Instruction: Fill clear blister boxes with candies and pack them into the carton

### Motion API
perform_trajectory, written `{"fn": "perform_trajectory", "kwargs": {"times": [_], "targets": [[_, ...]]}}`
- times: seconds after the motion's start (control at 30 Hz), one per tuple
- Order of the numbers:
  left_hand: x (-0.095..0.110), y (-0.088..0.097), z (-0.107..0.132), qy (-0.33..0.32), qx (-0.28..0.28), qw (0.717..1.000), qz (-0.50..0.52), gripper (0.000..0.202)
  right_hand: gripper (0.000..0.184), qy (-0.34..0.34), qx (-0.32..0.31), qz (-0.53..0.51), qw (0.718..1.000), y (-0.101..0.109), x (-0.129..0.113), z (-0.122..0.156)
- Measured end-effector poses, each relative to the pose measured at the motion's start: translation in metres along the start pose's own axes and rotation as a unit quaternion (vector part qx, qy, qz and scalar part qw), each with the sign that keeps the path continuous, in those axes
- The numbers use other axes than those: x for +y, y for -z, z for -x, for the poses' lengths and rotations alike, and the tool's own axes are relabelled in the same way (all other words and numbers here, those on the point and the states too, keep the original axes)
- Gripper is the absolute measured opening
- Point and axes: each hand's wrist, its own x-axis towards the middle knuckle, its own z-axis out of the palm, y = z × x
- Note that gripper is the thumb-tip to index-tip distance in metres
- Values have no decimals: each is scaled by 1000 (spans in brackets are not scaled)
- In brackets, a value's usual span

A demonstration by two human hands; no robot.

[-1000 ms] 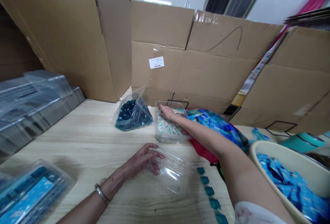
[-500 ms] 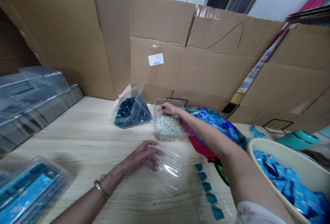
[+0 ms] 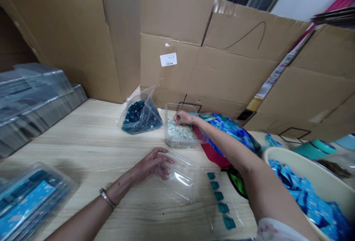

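Right grip [image 3: 183, 118] in tray [image 3: 177, 144], left grip [image 3: 151, 165] on lid [image 3: 184, 181]

Five small teal packets [image 3: 219, 196]; probably two clear plastic tubs [image 3: 172, 143]; two hands [image 3: 151, 165].

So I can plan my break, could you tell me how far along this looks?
Done: a filled clear box, and five teal squares in a row. In hand: right hand in a clear tub of pale sachets, left hand on a clear tray. Remaining: a beige basin of blue packets, a bag of dark teal pieces.
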Motion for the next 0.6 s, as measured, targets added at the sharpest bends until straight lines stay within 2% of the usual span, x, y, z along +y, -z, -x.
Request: {"fn": "perform_trajectory", "kwargs": {"times": [0.33, 0.47, 0.6], "targets": [[1, 0, 1, 2, 5, 1000, -4, 41, 32, 22, -34, -19, 999, -1, 1, 3], [1, -1, 1, 2, 9, 1000, -3, 42, 36, 40, -32, 23, 998, -1, -2, 4], [2, -2, 1, 6, 16, 1000, -4, 45, 41, 78, -34, 117, 990, -2, -9, 6]]}}
